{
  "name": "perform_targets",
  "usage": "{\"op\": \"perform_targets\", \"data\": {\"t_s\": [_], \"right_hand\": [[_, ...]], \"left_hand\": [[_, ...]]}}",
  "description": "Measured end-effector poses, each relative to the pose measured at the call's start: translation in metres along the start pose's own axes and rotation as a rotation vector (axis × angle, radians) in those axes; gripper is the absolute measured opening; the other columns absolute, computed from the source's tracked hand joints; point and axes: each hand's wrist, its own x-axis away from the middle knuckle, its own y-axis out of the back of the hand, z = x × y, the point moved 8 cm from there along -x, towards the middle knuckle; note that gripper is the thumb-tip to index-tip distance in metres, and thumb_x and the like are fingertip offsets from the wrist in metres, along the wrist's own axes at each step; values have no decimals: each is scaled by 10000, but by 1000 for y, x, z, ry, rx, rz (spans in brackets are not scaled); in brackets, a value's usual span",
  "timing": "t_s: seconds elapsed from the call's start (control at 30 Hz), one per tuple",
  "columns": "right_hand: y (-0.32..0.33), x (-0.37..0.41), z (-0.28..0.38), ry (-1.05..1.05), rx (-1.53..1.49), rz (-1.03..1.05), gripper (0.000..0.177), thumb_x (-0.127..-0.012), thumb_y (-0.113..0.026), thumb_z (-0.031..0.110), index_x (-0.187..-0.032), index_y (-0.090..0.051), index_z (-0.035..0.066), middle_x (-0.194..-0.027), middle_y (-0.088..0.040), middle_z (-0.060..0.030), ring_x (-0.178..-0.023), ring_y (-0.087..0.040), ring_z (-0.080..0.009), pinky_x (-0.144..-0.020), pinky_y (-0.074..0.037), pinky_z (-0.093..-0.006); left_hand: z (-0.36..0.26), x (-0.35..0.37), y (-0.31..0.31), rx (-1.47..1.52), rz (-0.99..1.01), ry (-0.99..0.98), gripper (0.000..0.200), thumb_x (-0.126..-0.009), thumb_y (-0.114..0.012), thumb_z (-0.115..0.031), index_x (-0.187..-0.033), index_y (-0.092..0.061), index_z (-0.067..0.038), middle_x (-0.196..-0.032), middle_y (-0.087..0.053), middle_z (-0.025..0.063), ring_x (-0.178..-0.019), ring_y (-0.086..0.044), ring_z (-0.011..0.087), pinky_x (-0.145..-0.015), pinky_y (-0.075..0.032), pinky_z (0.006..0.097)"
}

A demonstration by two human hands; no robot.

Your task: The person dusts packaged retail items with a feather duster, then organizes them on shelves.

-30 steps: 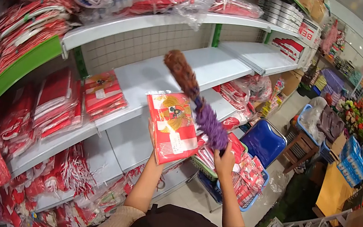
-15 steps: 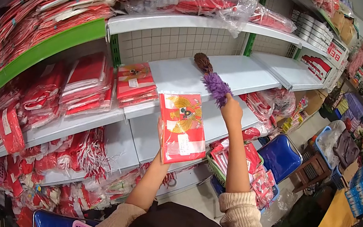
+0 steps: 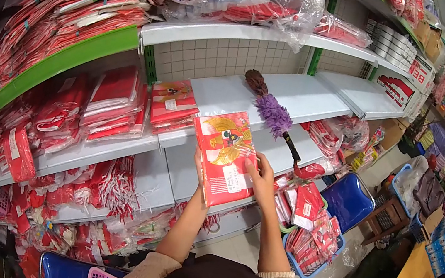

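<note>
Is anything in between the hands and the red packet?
No, nothing visible. The left hand holds the red packet by its lower left edge and the right hand touches its lower right side. The purple duster lies behind, on the white shelf.

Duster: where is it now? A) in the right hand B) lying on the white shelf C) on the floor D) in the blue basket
B: the duster lies on the white shelf, free of the left hand and right hand, which both hold the red packet.
</note>
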Motion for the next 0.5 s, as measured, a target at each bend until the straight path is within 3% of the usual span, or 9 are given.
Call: {"op": "perform_targets", "data": {"t_s": [0.17, 0.2, 0.3, 0.37, 0.47, 0.5], "right_hand": [[-21, -16, -2, 125, -59, 19, 262, -869, -587, 117, -1077, -557, -41, -956, -624, -66, -854, -564, -96, -757, -448, -231], [-27, -23, 1, 136, -70, 23, 247, -867, -583, 112, -1059, -563, -43, -940, -626, -68, -860, -562, -98, -762, -448, -239], [-53, -59, 17, 263, -75, 68, 257, -863, -585, 109, -1063, -568, -51, -922, -631, -84, -861, -564, -112, -763, -451, -256], [-75, -90, 23, 277, -53, 90, 277, -857, -597, 119, -1061, -563, -65, -932, -637, -105, -858, -572, -124, -764, -455, -265], [-117, -144, 9, 194, -97, 113, 288, -853, -595, 119, -1069, -567, -69, -960, -645, -131, -862, -593, -144, -755, -463, -270], [-134, -163, 1, 177, -87, 131, 320, -843, -606, 145, -1078, -565, -67, -969, -645, -149, -871, -603, -173, -763, -467, -285]], "left_hand": [[-35, 8, 4, -139, -9, 9, 666, -900, -326, -589, -1332, -346, -83, -1266, -481, 116, -1137, -499, 234, -941, -441, 391], [-47, 11, 4, -186, 6, 17, 657, -921, -298, -564, -1378, -299, -92, -1319, -443, 117, -1166, -477, 198, -948, -427, 351], [-100, 18, 2, -461, 56, -107, 641, -944, -324, -483, -1394, -251, -32, -1394, -351, 137, -1239, -408, 237, -990, -379, 347], [-139, 19, -15, -383, 92, -129, 650, -944, -390, -421, -1412, -198, -12, -1430, -286, 146, -1293, -326, 244, -1010, -348, 345], [-190, 0, -10, -682, -81, -328, 705, -902, -508, -387, -1403, -210, 8, -1442, -246, 186, -1296, -320, 281, -1023, -329, 371], [-204, -14, -4, -920, -124, -435, 716, -884, -536, -381, -1395, -230, 15, -1431, -258, 205, -1286, -333, 296, -1027, -322, 377]]}}
